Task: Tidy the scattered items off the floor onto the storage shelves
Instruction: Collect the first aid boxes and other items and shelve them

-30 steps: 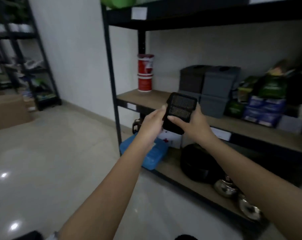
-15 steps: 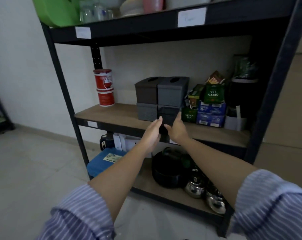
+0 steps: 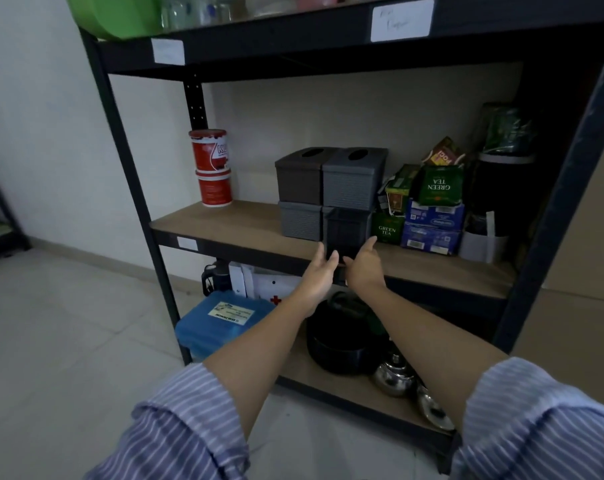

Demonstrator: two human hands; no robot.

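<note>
A: Reaching with both arms to the middle wooden shelf board [image 3: 231, 225] of the black metal shelving unit [image 3: 120, 143]. Position of the small dark ribbed plastic box [image 3: 349, 230]?

B: It stands on that board, at the front, just beside the lower light-grey ribbed box [image 3: 300, 220] on its left and the green tea carton [image 3: 387, 230] on its right. Two lidded boxes, one dark brown [image 3: 299, 174] and one grey [image 3: 352, 176], sit on the stack behind it.

A: Left hand [image 3: 318, 275]?

B: Fingers extended, spread, tips at the lower left corner of the dark box. Whether they touch it I cannot tell. Not closed around it.

A: Right hand [image 3: 363, 266]?

B: Palm turned inward, fingers loose and uncurled, thumb tip near the box's lower right edge. No grasp visible; contact unclear.

A: Other items logged?

B: Two stacked red-and-white tubs [image 3: 212, 168] at the left end of the same board. Blue cartons [image 3: 432, 223] under an upside-down green tea bag [image 3: 441, 185] to the right. Bottom shelf: blue plastic case [image 3: 221, 320], black round pot [image 3: 342, 337], shiny metal kettle [image 3: 394, 375]. Striped blue shirt sleeves [image 3: 189, 427] rolled to the elbows.
</note>
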